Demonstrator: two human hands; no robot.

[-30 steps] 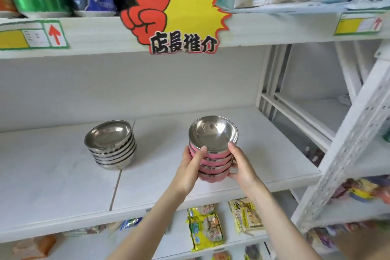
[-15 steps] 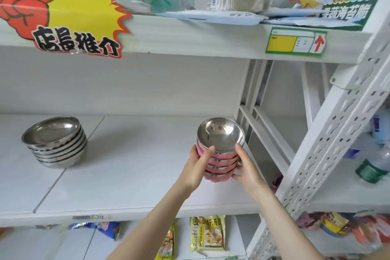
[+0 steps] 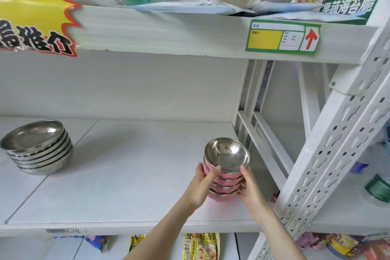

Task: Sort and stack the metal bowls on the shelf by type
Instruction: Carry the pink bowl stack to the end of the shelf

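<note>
Pink-sided steel bowls (image 3: 224,172), nested in one stack, sit between the left hand (image 3: 202,185) and right hand (image 3: 249,188), both grasping it at the right front of the white shelf (image 3: 126,175). Tilted carelessly, the smooth bowls may slip apart. Compared with before, the stack is further right, well apart from the plain steel bowls (image 3: 38,150).

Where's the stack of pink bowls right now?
In the head view, the stack of pink bowls sits at the right end of the middle shelf, held between left hand and right hand, near the white upright.
</note>
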